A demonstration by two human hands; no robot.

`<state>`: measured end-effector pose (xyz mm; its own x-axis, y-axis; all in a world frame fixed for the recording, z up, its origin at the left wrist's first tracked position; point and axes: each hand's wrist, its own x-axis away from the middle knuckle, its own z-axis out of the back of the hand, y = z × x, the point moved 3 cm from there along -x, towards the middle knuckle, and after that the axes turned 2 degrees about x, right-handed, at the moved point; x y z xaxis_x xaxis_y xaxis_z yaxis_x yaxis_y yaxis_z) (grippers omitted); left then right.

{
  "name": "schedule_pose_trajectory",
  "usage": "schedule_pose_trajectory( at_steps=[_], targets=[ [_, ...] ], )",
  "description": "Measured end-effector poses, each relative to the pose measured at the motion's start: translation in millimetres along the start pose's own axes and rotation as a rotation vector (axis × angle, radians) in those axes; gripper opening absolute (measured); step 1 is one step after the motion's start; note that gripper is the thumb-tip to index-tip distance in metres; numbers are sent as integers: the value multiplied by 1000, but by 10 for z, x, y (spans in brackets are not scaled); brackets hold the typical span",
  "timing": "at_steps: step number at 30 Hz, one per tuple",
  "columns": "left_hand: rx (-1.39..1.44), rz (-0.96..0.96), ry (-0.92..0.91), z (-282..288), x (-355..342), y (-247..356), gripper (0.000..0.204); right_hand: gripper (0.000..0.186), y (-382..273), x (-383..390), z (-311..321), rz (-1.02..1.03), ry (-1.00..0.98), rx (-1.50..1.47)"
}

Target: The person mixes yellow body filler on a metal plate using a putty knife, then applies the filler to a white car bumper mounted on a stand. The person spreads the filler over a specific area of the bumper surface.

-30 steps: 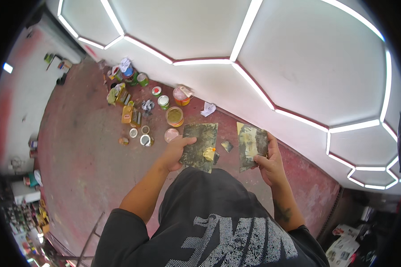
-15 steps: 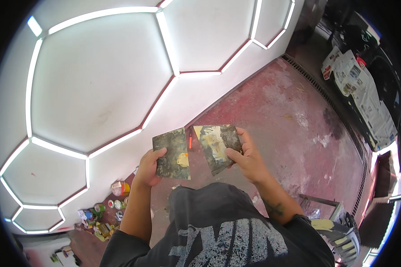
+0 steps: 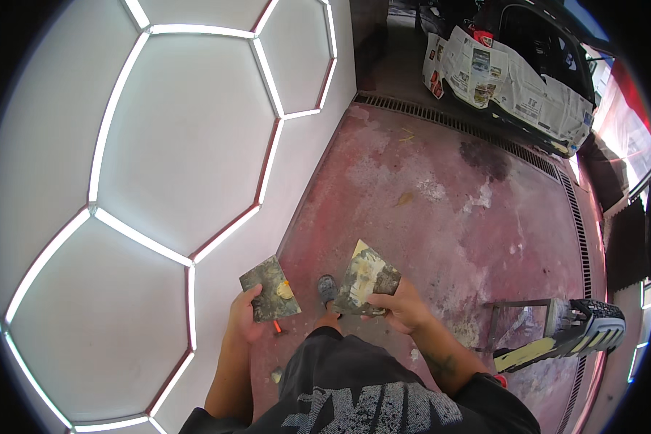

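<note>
My left hand (image 3: 246, 315) grips a thin, dark-stained square plate (image 3: 265, 298) by its left edge, thumb on top. A lump of cream-coloured paste (image 3: 284, 291) with a small orange dab (image 3: 286, 283) sits near that plate's right edge. In my right hand (image 3: 406, 307) is a second stained flat plate (image 3: 383, 278), held by its lower right side. Cream paste (image 3: 363, 278) is smeared across its face. The two plates are apart, both tilted in front of my body, and my fingers beneath them are mostly hidden.
A white wall (image 3: 173, 152) with hexagonal light strips stands at left. On the stained red floor (image 3: 427, 217) lies an orange-handled tool (image 3: 278, 328). A vehicle part covered in newspaper (image 3: 513, 83) is beyond a drain grate (image 3: 470, 130). A dark bumper-like part (image 3: 593, 329) rests on a metal stand (image 3: 495, 325).
My view has swung right, bringing the newspaper-covered part and the stand further in, while the cans at left have left view. Both plates sit lower in view and slightly farther apart, still held.
</note>
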<state>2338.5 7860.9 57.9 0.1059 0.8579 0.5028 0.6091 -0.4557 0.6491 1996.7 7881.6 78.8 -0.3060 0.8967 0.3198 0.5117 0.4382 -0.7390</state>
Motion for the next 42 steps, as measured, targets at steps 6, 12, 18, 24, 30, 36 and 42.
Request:
schedule_pose_trajectory(
  at_steps=[6,12,18,24,30,36,42],
  targets=[
    [-67,156,-97,-832,-1728,330,37,57,-885,-743,852,117,298,-239],
    [-157,279,-312,-2115,-3316,903,38,39,-1803,-1390,1574,293,461,-338],
    [-102,320,-408,-3748,-4899,1070,35,40,-2395,-2148,2313,444,684,-327],
    [-56,122,-371,-4701,-6433,1664,36,49,-3295,-3394,3674,382,654,-405],
    [-116,-201,-127,-5720,-7382,2768,37,59,-5320,-5030,4416,220,443,-125],
    [-101,-143,-12,-5922,-8745,2790,42,67,-6725,-6887,4251,22,99,-196],
    [-65,-45,-233,-6900,-11125,2810,45,61,-7530,-8537,4791,-73,148,36]
  ],
)
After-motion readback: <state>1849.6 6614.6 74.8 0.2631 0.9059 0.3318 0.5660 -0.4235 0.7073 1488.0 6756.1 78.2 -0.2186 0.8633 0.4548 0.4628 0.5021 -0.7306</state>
